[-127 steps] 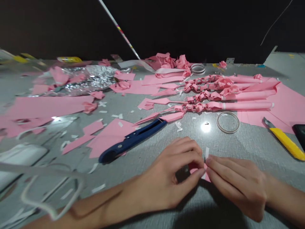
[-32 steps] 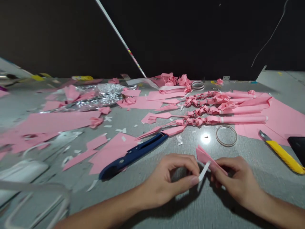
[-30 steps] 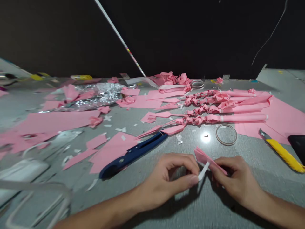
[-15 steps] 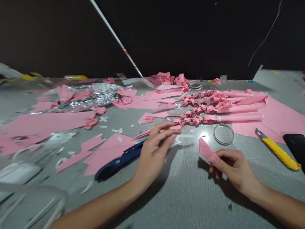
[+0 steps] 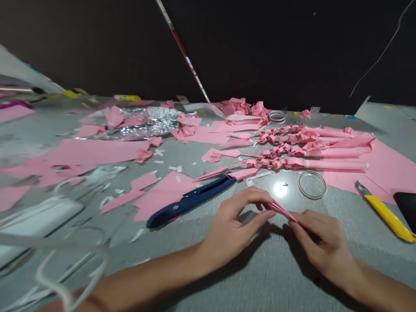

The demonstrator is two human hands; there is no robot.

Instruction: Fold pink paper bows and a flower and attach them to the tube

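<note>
A small folded piece of pink paper is pinched between both hands above the grey tabletop. My left hand grips its left end with thumb and fingers, and my right hand holds the other end. The layers show edge-on, slightly apart. Just beyond my left hand lies a dark blue stapler-like tool with a long body. Farther back, several pink paper chains lie side by side, joined to rolled pink paper tubes.
A roll of tape lies flat beyond my right hand. To the right are a yellow box cutter and a black phone-like object. Crinkled silver foil, pink scraps and a white charger-like block with cable spread leftward.
My left hand has moved right from near the chains and now pinches the folded pink paper. My right hand has kept its hold. The view has shifted to the left.
</note>
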